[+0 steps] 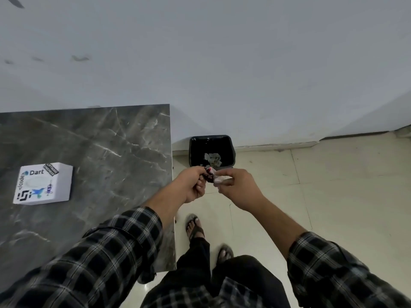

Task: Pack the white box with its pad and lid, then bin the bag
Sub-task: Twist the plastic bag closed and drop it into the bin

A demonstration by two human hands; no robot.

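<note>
The white box lies closed on the grey marble table at the left, its lid covered with stickers. To the right of the table, over the floor, both hands hold a small crumpled bag with red and dark print. My left hand pinches its left end and my right hand pinches its right end. The bag hangs just in front of the black bin, which stands against the wall and has crumpled paper inside.
The table's right edge runs close beside my left forearm. Pale floor tiles spread to the right of the bin. My sandalled feet stand below the hands. A white wall rises behind the table and bin.
</note>
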